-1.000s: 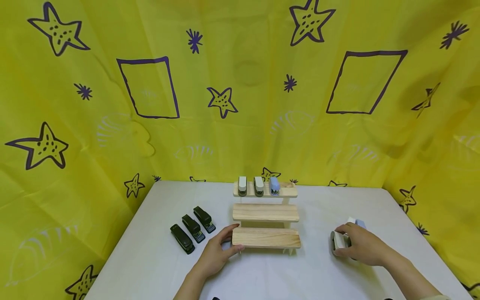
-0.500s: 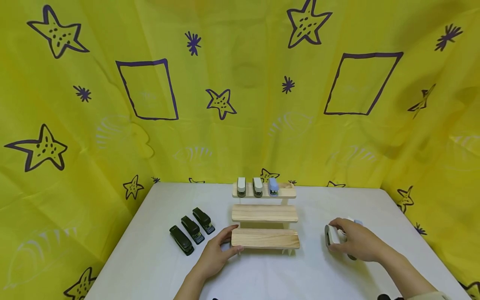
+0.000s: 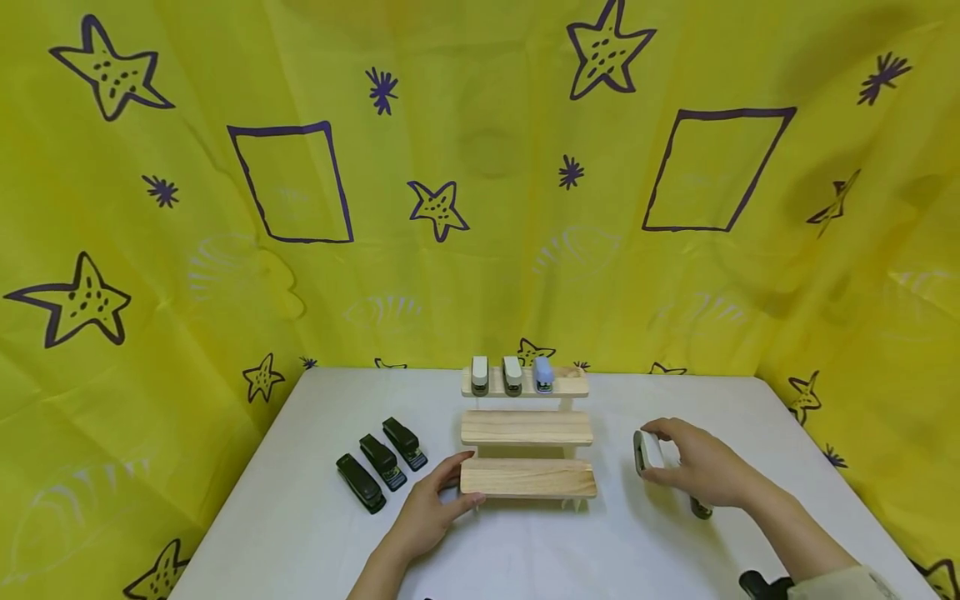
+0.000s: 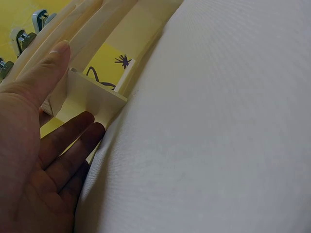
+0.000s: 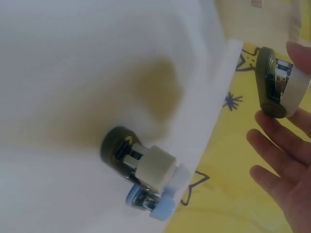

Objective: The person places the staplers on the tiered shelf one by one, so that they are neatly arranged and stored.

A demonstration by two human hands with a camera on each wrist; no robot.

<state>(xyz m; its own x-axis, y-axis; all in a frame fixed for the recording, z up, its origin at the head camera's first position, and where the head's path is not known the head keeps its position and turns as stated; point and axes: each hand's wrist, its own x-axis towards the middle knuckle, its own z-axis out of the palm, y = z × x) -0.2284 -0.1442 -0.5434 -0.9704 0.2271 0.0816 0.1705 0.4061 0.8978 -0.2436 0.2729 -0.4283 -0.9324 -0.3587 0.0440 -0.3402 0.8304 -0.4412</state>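
My right hand [image 3: 705, 467] pinches a white stapler with a dark base [image 3: 647, 450] between thumb and fingers, held above the table. In the right wrist view that stapler [image 5: 272, 82] is tilted on its side against the fingers. My left hand [image 3: 431, 512] holds the left end of a three-tier wooden stand [image 3: 528, 479], with its thumb at the lowest board's front. Two white staplers [image 3: 479, 375] and a blue stapler [image 3: 543, 375] stand on the top tier. Below the right hand, a white stapler [image 5: 155, 167] and a blue stapler [image 5: 163, 208] rest on the table.
Several dark green staplers, among them a front one [image 3: 361, 483], lie in a slanted row left of the stand. A yellow curtain [image 3: 487, 275] with starfish drawings encloses the white table [image 3: 540, 558] at the back and sides.
My right hand has lifted the white stapler off the table and carried it left, toward the stand. The left hand has kept its place on the stand.
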